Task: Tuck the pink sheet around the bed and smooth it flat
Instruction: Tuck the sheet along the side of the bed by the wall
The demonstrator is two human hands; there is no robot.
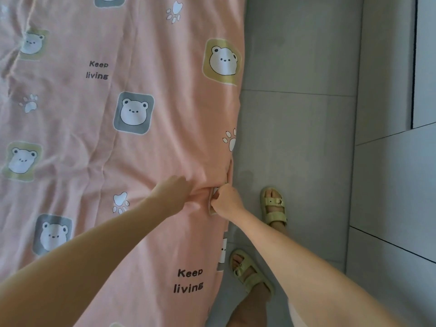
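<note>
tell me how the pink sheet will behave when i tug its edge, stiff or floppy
Probably floppy: the pink sheet bunches into folds between the left hand and right hand. Likely light and thin, since creases run across it. It may drag wrinkles along when pulled, as lines fan out from the grip.

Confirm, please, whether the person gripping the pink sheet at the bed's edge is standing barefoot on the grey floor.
Not barefoot: the head view shows pale green sandals on both feet. Otherwise right: the right hand grips the pink sheet.
</note>
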